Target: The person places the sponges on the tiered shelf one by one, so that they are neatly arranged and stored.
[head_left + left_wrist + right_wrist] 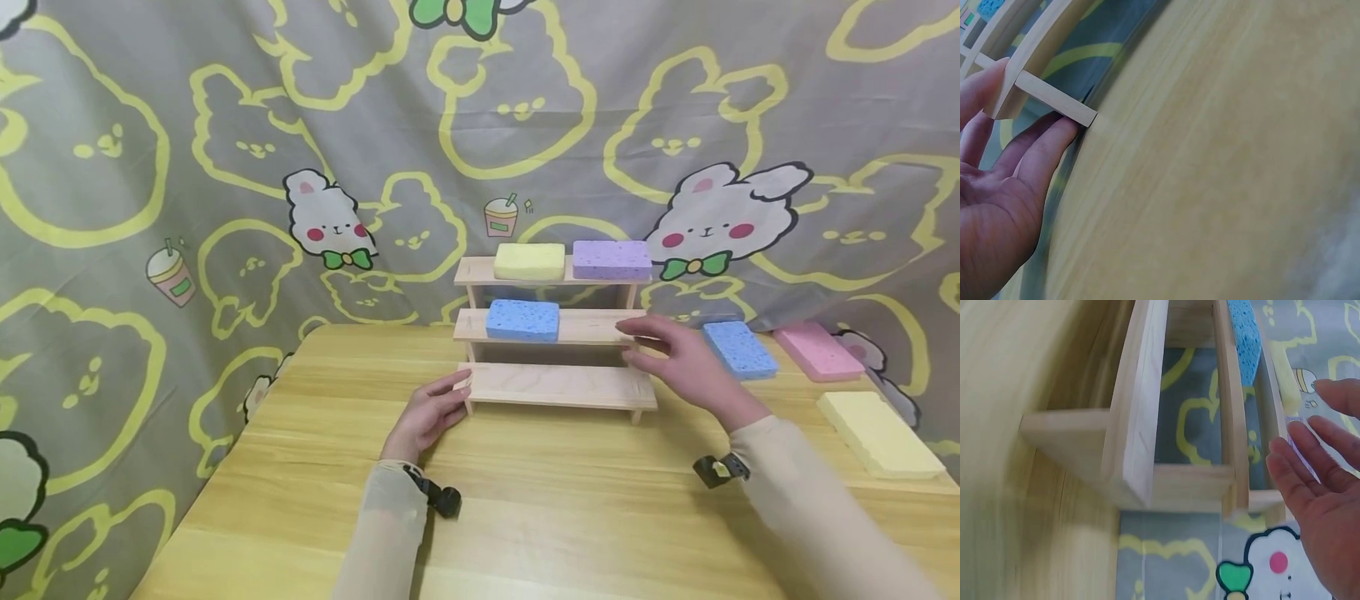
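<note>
A three-tier wooden stand (555, 385) stands at the table's far edge. My left hand (427, 417) holds its lowest tier at the left end; in the left wrist view the left hand (1004, 194) has its thumb on the board's end and other fingers against the leg (1057, 102). My right hand (678, 362), holding nothing, hovers by the middle tier's right end, fingers spread. In the right wrist view this hand (1329, 481) appears apart from the boards. A blue sponge (522, 320) lies on the middle tier's left. The top tier bears a yellow sponge (529, 262) and a purple sponge (612, 260).
Right of the stand, another blue sponge (740, 350), a pink sponge (818, 352) and a pale yellow sponge (881, 434) lie on the wooden table (555, 517). A patterned grey curtain (390, 125) hangs close behind the stand and along the table's left side.
</note>
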{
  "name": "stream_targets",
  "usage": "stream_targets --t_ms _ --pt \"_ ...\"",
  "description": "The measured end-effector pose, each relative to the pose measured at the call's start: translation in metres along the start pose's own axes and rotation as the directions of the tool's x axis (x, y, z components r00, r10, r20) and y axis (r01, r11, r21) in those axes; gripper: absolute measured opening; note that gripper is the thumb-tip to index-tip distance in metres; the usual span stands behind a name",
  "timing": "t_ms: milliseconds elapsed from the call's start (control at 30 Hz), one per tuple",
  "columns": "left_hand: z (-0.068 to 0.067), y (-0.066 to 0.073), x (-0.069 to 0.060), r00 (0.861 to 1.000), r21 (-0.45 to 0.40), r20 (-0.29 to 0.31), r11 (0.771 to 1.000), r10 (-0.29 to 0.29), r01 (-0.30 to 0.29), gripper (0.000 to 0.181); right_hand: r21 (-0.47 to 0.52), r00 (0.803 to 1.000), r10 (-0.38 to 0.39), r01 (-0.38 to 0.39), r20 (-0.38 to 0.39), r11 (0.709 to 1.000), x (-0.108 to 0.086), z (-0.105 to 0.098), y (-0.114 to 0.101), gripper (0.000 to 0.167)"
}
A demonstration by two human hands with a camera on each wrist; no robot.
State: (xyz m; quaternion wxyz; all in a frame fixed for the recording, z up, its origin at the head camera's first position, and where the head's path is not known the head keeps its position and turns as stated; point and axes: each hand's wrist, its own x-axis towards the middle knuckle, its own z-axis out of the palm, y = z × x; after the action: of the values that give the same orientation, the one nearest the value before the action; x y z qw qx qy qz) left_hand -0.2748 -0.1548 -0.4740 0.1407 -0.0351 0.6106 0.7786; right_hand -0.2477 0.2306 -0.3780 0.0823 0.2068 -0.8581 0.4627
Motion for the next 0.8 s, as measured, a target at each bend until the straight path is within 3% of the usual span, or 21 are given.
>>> stream_targets --t_ms 367,600,800 --pt "-0.002 0.001 -0.002 1.0 0.004 0.013 1.0 0.001 -0.001 0.045 -0.072 0.996 0.007 -0.013 -0.086 0.997 -0.028 -0.025 0.016 0.036" --pt "-0.002 0.001 -0.002 1.0 -0.002 0.024 1.0 0.004 -0.004 0.044 -0.123 0.982 0.067 -0.089 -0.179 0.988 -0.046 -0.044 0.03 0.035" --pt "-0.002 0.001 -0.001 1.0 -0.005 0.024 1.0 0.007 -0.007 0.044 -0.125 0.978 0.047 -0.073 -0.204 0.989 -0.056 -0.056 0.047 0.039"
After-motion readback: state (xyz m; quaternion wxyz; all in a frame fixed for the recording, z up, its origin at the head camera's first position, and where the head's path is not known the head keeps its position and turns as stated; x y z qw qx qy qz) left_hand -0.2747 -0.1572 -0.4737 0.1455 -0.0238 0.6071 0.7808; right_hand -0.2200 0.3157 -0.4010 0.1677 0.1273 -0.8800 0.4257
